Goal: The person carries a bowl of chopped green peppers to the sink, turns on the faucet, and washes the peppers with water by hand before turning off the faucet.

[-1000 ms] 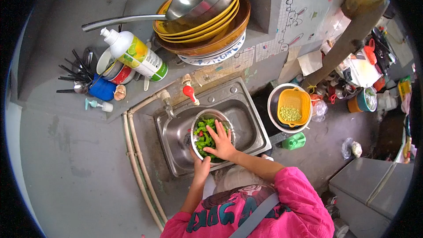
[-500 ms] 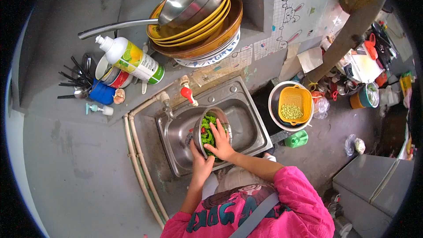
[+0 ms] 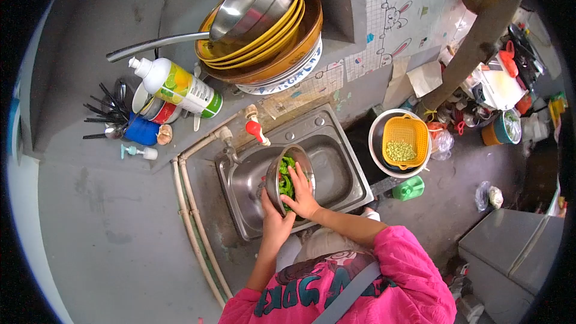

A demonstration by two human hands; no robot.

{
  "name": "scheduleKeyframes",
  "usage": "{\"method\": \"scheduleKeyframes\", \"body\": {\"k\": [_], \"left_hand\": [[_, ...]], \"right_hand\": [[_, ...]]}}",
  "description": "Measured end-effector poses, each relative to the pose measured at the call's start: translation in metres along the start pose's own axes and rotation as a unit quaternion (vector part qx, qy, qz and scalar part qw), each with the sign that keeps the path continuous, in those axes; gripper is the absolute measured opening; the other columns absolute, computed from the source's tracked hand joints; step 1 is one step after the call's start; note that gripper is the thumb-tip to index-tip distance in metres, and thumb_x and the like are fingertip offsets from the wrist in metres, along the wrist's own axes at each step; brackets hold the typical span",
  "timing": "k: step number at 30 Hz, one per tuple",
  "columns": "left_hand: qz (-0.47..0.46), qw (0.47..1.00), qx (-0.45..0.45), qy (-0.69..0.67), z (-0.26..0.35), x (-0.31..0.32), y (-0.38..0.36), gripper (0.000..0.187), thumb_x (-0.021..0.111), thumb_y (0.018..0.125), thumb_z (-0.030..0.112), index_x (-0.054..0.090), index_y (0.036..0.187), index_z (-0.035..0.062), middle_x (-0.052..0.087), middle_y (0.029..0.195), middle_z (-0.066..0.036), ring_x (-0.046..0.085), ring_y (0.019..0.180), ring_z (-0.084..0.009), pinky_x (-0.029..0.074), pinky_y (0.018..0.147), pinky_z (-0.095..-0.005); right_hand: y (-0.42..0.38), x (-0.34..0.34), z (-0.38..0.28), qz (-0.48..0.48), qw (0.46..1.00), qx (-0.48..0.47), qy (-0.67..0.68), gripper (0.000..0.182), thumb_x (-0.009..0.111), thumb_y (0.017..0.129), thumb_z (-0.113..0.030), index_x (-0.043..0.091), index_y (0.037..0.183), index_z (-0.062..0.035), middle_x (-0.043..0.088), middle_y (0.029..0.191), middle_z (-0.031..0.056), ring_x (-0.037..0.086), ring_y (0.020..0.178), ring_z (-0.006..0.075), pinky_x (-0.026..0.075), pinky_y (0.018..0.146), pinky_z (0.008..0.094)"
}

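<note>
A steel sink (image 3: 336, 175) spans the middle of the frame. Over its basin, at the centre, a metal bowl (image 3: 272, 185) is tilted, its left outer wall showing; whether it touches the sink cannot be told. The left hand (image 3: 276, 222) grips the bowl's lower left side. The right hand (image 3: 304, 199) lies across the bowl's mouth, fingers spread over green vegetables (image 3: 285, 181) inside. A red tap handle (image 3: 254, 129) shows above, left of centre.

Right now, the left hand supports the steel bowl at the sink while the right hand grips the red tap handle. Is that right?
Wrong only about the right hand: the head view shows it over the green vegetables in the steel bowl.
</note>
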State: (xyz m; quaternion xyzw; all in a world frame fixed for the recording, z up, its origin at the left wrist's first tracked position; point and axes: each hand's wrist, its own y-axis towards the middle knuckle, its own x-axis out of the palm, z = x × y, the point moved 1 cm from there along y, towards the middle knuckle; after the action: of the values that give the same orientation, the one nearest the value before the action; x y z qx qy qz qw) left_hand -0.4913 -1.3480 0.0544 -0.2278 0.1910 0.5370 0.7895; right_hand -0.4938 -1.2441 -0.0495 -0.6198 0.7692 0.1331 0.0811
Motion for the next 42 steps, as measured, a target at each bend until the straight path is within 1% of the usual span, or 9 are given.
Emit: {"method": "scheduleKeyframes", "body": {"k": [19, 21, 22, 25, 31, 35, 37, 40, 42], "left_hand": [[0.012, 0.995, 0.017, 0.102, -0.009, 0.008, 0.004, 0.078, 0.049, 0.073, -0.001, 0.007, 0.139, -0.0009, 0.036, 0.129, -0.025, 0.043, 0.118, -0.0363, 0.044, 0.090, -0.0368], [-0.027, 0.995, 0.038, -0.090, -0.032, 0.009, 0.016, 0.079, 0.045, 0.073, -0.004, 0.006, 0.141, 0.0073, 0.035, 0.129, -0.020, 0.045, 0.116, -0.0350, 0.053, 0.080, -0.0369], [-0.032, 0.971, -0.080, -0.225, -0.040, 0.009, 0.015, 0.078, 0.041, 0.072, -0.007, 0.009, 0.140, 0.0137, 0.033, 0.129, -0.017, 0.047, 0.114, -0.0325, 0.058, 0.072, -0.0392], [-0.024, 0.889, -0.248, -0.385, -0.072, 0.010, 0.011, 0.063, 0.041, 0.074, -0.003, 0.024, 0.134, 0.0100, 0.040, 0.125, -0.016, 0.054, 0.106, -0.0346, 0.056, 0.075, -0.0501], [-0.016, 0.786, -0.264, -0.559, -0.109, 0.024, 0.014, 0.045, 0.044, 0.077, 0.003, 0.041, 0.122, -0.0003, 0.052, 0.114, -0.015, 0.057, 0.101, -0.0306, 0.053, 0.080, -0.0473], [0.032, 0.767, -0.280, -0.576, -0.127, 0.028, 0.026, 0.039, 0.044, 0.078, 0.006, 0.045, 0.117, -0.0017, 0.055, 0.113, -0.014, 0.056, 0.102, -0.0304, 0.048, 0.085, -0.0492], [0.040, 0.755, -0.260, -0.601, -0.132, 0.030, 0.030, 0.040, 0.044, 0.078, 0.005, 0.044, 0.117, -0.0017, 0.054, 0.115, -0.014, 0.056, 0.102, -0.0321, 0.049, 0.083, -0.0491], [0.042, 0.755, -0.271, -0.595, -0.128, 0.031, 0.037, 0.041, 0.044, 0.079, 0.006, 0.042, 0.119, -0.0014, 0.053, 0.117, -0.016, 0.056, 0.103, -0.0323, 0.051, 0.081, -0.0475], [0.029, 0.779, -0.288, -0.557, -0.125, 0.031, 0.040, 0.037, 0.049, 0.083, 0.013, 0.045, 0.117, 0.0009, 0.054, 0.116, -0.015, 0.055, 0.105, -0.0292, 0.050, 0.083, -0.0454]], "right_hand": [[-0.003, -0.003, 0.008, 0.003, 0.999, 0.036, 0.019, 0.087, 0.057, 0.077, -0.054, 0.015, 0.143, -0.0168, 0.007, 0.148, 0.0186, 0.014, 0.135, 0.0380, 0.010, 0.102, 0.0595], [0.000, -0.003, 0.006, -0.026, 0.995, 0.061, -0.075, 0.087, 0.058, 0.075, -0.056, 0.018, 0.143, -0.0191, 0.010, 0.147, 0.0190, 0.014, 0.135, 0.0383, 0.012, 0.101, 0.0622], [0.003, -0.005, 0.005, -0.041, 0.989, 0.072, -0.123, 0.087, 0.059, 0.074, -0.056, 0.020, 0.142, -0.0202, 0.011, 0.147, 0.0192, 0.014, 0.135, 0.0385, 0.013, 0.101, 0.0635], [0.010, -0.014, -0.002, -0.083, 0.970, 0.041, -0.225, 0.084, 0.060, 0.072, -0.058, 0.026, 0.141, -0.0226, 0.014, 0.146, 0.0196, 0.015, 0.135, 0.0378, 0.013, 0.099, 0.0656], [0.018, -0.045, -0.012, -0.032, 0.976, -0.069, -0.203, 0.079, 0.074, 0.066, -0.026, 0.035, 0.134, -0.0122, 0.023, 0.143, 0.0167, 0.018, 0.133, 0.0366, 0.018, 0.104, 0.0560], [0.013, -0.049, 0.011, 0.071, 0.986, -0.005, -0.150, 0.079, 0.073, 0.067, -0.021, 0.033, 0.134, -0.0091, 0.026, 0.138, 0.0210, 0.030, 0.124, 0.0372, 0.026, 0.100, 0.0494], [0.009, -0.037, 0.038, 0.120, 0.985, 0.056, -0.109, 0.074, 0.071, 0.072, -0.025, 0.032, 0.133, -0.0075, 0.040, 0.129, 0.0207, 0.042, 0.115, 0.0340, 0.037, 0.092, 0.0451], [0.006, -0.031, 0.048, -0.057, 0.916, 0.347, 0.195, 0.066, 0.066, 0.079, -0.027, 0.031, 0.131, -0.0068, 0.054, 0.109, 0.0166, 0.058, 0.093, 0.0275, 0.049, 0.073, 0.0372], [0.003, -0.027, 0.046, -0.059, 0.884, 0.382, 0.263, 0.052, 0.062, 0.082, -0.024, 0.037, 0.122, -0.0029, 0.056, 0.105, 0.0135, 0.060, 0.079, 0.0220, 0.051, 0.064, 0.0339]]}}
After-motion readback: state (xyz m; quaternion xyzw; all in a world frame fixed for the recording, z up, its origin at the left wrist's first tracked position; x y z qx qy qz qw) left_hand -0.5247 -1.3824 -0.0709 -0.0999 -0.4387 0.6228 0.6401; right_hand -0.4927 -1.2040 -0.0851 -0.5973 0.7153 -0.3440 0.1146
